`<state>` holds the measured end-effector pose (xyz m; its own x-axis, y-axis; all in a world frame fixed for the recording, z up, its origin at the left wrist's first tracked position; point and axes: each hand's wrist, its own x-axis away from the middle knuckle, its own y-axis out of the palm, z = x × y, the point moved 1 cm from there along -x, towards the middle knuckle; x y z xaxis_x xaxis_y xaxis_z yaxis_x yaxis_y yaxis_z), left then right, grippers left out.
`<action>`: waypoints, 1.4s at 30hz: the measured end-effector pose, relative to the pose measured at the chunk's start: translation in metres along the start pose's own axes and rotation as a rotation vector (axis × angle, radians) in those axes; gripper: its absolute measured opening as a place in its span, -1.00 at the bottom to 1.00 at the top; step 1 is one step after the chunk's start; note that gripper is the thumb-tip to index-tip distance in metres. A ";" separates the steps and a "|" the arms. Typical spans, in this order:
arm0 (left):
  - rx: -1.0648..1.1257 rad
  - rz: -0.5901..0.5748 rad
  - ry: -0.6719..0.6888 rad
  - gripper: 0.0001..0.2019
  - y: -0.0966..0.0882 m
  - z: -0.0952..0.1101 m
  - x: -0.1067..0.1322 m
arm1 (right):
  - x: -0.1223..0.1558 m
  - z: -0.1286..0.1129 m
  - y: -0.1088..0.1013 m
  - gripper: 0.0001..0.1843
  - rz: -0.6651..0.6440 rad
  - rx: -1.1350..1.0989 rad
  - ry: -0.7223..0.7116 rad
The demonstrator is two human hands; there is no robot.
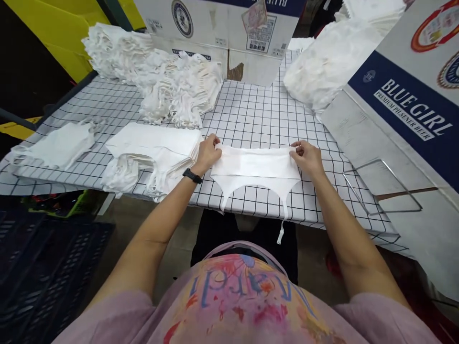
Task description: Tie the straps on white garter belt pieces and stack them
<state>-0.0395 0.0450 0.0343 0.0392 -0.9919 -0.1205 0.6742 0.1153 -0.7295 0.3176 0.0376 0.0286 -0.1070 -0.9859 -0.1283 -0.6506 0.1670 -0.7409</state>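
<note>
A white cloth garment (255, 168) with thin hanging straps lies flat near the front edge of the grid-patterned table (251, 114). My left hand (208, 154), with a black watch on its wrist, pinches the garment's left end. At the right end, my right hand (306, 156) has its fingers closed on the top corner. One strap with a small clip dangles over the table's edge.
A folded stack of white pieces (154, 153) sits just left of my left hand, with another flat piece (59, 143) further left. Heaps of white garments (158, 76) fill the back. Cardboard boxes (412, 110) stand right and behind; a wire frame (383, 188) lies right. A dark crate (43, 267) is below left.
</note>
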 end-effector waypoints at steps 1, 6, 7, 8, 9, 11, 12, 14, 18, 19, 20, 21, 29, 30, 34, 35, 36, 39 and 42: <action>-0.062 0.008 0.049 -0.70 0.005 0.002 0.000 | -0.002 0.003 0.003 -0.67 0.034 -0.002 -0.008; -0.154 -0.114 0.452 -0.71 0.040 0.031 0.031 | 0.042 0.007 -0.005 -0.71 0.226 -0.066 -0.078; -0.131 -0.181 0.543 -0.71 0.048 0.040 0.041 | 0.061 0.003 -0.010 -0.74 0.258 -0.097 -0.086; -0.109 -0.247 0.629 -0.71 0.055 0.049 0.050 | 0.083 -0.001 -0.016 -0.75 0.280 -0.137 -0.084; -0.092 -0.305 0.704 -0.69 0.062 0.059 0.059 | 0.107 -0.005 -0.022 -0.76 0.294 -0.182 -0.066; -0.076 -0.396 0.813 -0.67 0.076 0.077 0.075 | 0.154 -0.010 -0.031 -0.77 0.248 -0.249 0.010; -0.073 -0.432 0.850 -0.65 0.083 0.085 0.082 | 0.176 -0.010 -0.034 -0.74 0.204 -0.276 0.061; -0.071 -0.487 0.892 -0.63 0.096 0.097 0.094 | 0.213 -0.001 -0.032 -0.67 0.035 -0.298 0.169; -0.097 -0.515 0.874 -0.53 0.119 0.105 0.111 | 0.251 0.027 -0.004 -0.64 -0.159 -0.287 0.263; -0.108 -0.509 0.866 -0.49 0.123 0.104 0.114 | 0.254 0.033 0.006 -0.62 -0.147 -0.302 0.256; -0.116 -0.499 0.864 -0.46 0.127 0.103 0.116 | 0.255 0.036 0.015 -0.60 -0.134 -0.335 0.246; -0.123 -0.489 0.867 -0.44 0.130 0.101 0.118 | 0.255 0.037 0.024 -0.58 -0.130 -0.384 0.237; -0.189 -0.424 0.886 -0.42 0.135 0.095 0.122 | 0.279 0.021 0.028 -0.62 -0.225 -0.588 0.279; -0.184 -0.420 0.886 -0.42 0.135 0.095 0.122 | 0.286 0.021 0.022 -0.61 -0.225 -0.576 0.292; -0.159 -0.423 0.884 -0.40 0.136 0.094 0.121 | 0.316 0.019 -0.004 -0.62 -0.250 -0.509 0.358; -0.157 -0.427 0.884 -0.39 0.137 0.094 0.121 | 0.323 0.018 -0.009 -0.63 -0.257 -0.495 0.379; -0.155 -0.430 0.883 -0.39 0.137 0.093 0.121 | 0.329 0.017 -0.013 -0.63 -0.263 -0.484 0.402; -0.143 -0.438 0.877 -0.38 0.137 0.093 0.120 | 0.343 0.011 -0.024 -0.64 -0.265 -0.499 0.472; -0.124 -0.453 0.871 -0.38 0.136 0.093 0.119 | 0.353 0.005 -0.034 -0.55 -0.278 -0.606 0.542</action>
<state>0.1254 -0.0624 -0.0171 -0.7930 -0.5644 -0.2292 0.4073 -0.2114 -0.8885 0.3058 -0.3157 0.0056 -0.1282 -0.8824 0.4527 -0.9792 0.0403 -0.1987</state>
